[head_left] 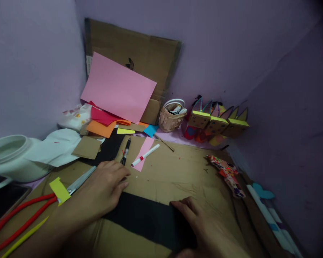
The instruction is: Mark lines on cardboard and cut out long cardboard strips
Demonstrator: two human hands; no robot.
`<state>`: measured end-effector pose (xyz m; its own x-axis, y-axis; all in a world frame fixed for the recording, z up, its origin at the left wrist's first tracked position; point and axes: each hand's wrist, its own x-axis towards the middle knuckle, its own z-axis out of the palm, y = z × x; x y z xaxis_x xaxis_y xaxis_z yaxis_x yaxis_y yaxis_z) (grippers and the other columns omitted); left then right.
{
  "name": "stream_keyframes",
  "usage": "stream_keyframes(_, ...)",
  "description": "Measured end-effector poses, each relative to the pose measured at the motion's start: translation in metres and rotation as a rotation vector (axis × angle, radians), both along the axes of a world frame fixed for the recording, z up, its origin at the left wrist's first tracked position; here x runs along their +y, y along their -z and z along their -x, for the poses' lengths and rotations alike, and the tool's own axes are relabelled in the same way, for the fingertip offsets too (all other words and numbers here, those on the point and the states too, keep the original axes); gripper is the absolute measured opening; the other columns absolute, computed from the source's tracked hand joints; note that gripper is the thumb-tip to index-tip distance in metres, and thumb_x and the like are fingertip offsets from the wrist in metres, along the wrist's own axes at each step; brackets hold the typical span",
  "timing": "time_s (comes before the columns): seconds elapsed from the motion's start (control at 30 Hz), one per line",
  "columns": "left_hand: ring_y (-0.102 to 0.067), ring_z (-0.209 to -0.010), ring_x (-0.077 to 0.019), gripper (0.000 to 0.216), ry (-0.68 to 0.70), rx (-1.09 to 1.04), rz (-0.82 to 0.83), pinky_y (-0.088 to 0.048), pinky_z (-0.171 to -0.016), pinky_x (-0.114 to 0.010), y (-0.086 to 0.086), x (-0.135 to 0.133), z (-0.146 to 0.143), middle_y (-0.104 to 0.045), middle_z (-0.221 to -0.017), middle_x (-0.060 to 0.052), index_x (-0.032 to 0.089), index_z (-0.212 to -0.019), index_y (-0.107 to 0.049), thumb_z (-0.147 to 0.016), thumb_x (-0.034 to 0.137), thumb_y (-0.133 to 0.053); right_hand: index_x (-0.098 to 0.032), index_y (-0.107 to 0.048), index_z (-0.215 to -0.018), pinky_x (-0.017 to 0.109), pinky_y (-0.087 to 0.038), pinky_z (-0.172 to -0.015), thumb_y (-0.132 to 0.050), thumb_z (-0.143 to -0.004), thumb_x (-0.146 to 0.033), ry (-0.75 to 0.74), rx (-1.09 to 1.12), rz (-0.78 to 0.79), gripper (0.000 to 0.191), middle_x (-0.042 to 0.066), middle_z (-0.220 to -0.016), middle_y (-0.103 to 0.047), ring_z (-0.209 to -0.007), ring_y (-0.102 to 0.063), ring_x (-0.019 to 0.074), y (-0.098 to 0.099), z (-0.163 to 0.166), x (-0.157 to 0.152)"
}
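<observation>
Closest to the camera, the right hand [204,225] spans the right end of a black strip [145,216], thumb and fingers apart; the left hand [109,184] rests at its other end, its grip impossible to tell. Positioning the strip seems the step in hand, calling next for steady ends. Matte and oblong, it lies on brown cardboard [167,166].

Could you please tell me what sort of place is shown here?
Probably a craft corner, perhaps in a home: large scissors, a white marker and a big pink sheet are all in view.
</observation>
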<state>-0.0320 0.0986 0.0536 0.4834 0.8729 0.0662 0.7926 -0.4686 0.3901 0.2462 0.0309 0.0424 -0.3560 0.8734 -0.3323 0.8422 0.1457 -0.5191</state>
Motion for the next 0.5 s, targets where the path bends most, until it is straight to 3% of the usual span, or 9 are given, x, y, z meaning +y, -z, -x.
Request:
stream_keyframes(0.07, -0.057, -0.088, -0.0239, 0.024, -0.040, -0.025, -0.025, -0.041, -0.080, -0.043, 0.001, 0.001, 0.001, -0.064, -0.091, -0.007, 0.018, -0.096, -0.064, -0.088, 0.022, -0.042, -0.017, -0.054, -0.133, 0.038, -0.047, -0.089, -0.083, -0.060, -0.037, 0.035, 0.012, 0.037, 0.082, 0.015, -0.121, -0.058, -0.106, -0.058, 0.0309, -0.004, -0.001, 0.002)
stream_keyframes(0.2, -0.060, -0.090, -0.0240, 0.026, -0.059, -0.050, -0.079, -0.044, -0.082, -0.043, 0.002, 0.001, 0.003, -0.067, -0.093, -0.007, 0.018, -0.098, -0.065, -0.088, 0.026, -0.042, -0.020, -0.060, -0.126, 0.036, -0.047, -0.090, -0.063, -0.078, -0.016, 0.044, -0.009, 0.113, 0.048, 0.012, -0.117, -0.061, -0.106, -0.060, 0.0262, -0.017, -0.003, 0.012)
stream_keyframes(0.33, -0.061, -0.091, -0.0231, 0.027, -0.068, -0.044, -0.059, -0.047, -0.082, -0.041, 0.001, -0.001, 0.005, -0.067, -0.096, -0.007, 0.020, -0.100, -0.064, -0.089, 0.029, -0.041, -0.020, -0.065, -0.108, 0.036, -0.049, -0.082, -0.048, -0.086, -0.014, -0.015, 0.047, 0.062, 0.029, 0.010, -0.105, -0.065, -0.095, -0.064, 0.0236, -0.014, -0.018, 0.020)
stream_keyframes(0.4, -0.060, -0.098, -0.0244, 0.025, -0.049, 0.007, 0.001, -0.047, -0.085, -0.042, 0.000, -0.004, 0.003, -0.066, -0.106, -0.006, 0.023, -0.105, -0.063, -0.086, 0.031, -0.050, -0.020, -0.065, -0.102, 0.035, -0.048, -0.080, -0.047, -0.086, -0.014, -0.027, 0.072, 0.013, 0.024, 0.010, -0.101, -0.065, -0.091, -0.064, 0.0227, -0.011, -0.026, 0.022)
stream_keyframes(0.5, -0.053, -0.116, -0.0300, 0.055, 0.038, 0.128, 0.088, -0.042, -0.096, -0.048, 0.001, -0.010, -0.004, -0.059, -0.129, -0.003, 0.030, -0.122, -0.057, -0.068, 0.031, -0.071, -0.021, -0.066, -0.093, 0.030, -0.048, -0.075, -0.049, -0.084, -0.010, -0.058, 0.120, 0.008, 0.022, 0.006, -0.093, -0.066, -0.084, -0.064, 0.0192, -0.017, -0.032, 0.017)
